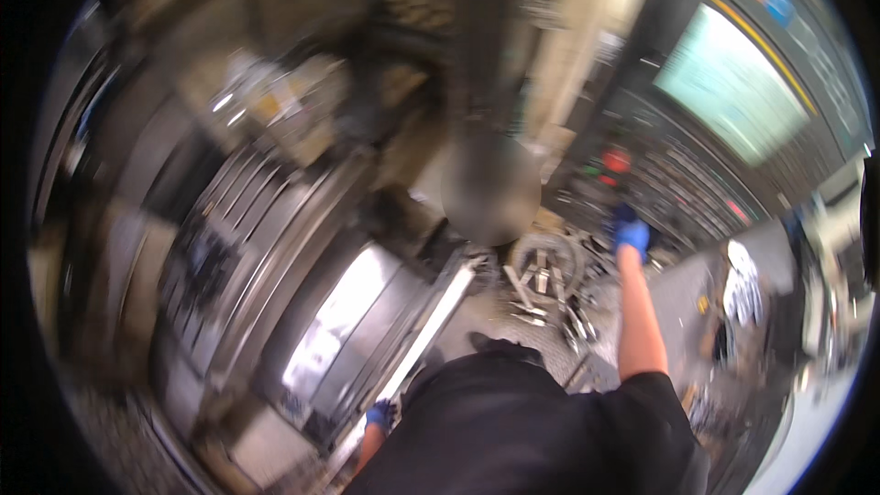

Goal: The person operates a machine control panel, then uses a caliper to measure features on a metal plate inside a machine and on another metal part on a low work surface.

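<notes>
My right hand (pixel 631 231), in a blue glove, reaches forward to the lower edge of a dark machine control panel (pixel 674 179). Motion smears its fingers, so I cannot tell whether they press a key. A lit, pale green screen (pixel 733 82) fills the panel's upper part, and a red knob (pixel 616 161) stands at its left side. Low on the left, my left hand (pixel 380 415), also gloved in blue, is beside the bright edge of a machine door (pixel 426 335). Whether it grips that edge is too blurred to make out.
The door has a shiny window (pixel 339 316). Behind it lies a slotted metal machine table (pixel 247 188). Loose metal tools (pixel 541 280) lie around a round holder below the panel. A pale work glove (pixel 742 284) rests on a grey surface at the right.
</notes>
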Demonstrator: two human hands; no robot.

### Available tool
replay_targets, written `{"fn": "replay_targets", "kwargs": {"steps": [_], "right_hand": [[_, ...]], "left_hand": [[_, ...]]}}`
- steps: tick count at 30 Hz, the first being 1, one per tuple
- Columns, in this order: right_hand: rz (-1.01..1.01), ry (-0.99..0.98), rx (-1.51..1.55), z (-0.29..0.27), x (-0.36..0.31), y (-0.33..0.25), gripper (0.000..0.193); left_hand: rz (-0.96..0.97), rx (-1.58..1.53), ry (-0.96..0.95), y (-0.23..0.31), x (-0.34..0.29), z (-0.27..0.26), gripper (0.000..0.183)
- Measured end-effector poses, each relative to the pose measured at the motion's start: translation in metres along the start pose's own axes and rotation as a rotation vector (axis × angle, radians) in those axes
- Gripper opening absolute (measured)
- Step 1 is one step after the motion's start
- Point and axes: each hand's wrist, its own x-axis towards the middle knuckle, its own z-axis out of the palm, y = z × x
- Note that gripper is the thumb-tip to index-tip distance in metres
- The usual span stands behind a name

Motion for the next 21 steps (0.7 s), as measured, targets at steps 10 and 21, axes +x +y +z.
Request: {"fn": "replay_targets", "kwargs": {"steps": [10, 21], "right_hand": [[0.086, 0.087, 0.195, -0.018, -0.01, 0.02, 0.042], [0.198, 0.121, 0.579, -0.079, -0.002, -0.017, 0.038]], "left_hand": [[-0.085, 0.135, -0.019, 0.057, 0.026, 0.01, 0.028], [-0.081, 0.228, -0.027, 0.088, 0.032, 0.002, 0.029]]}}
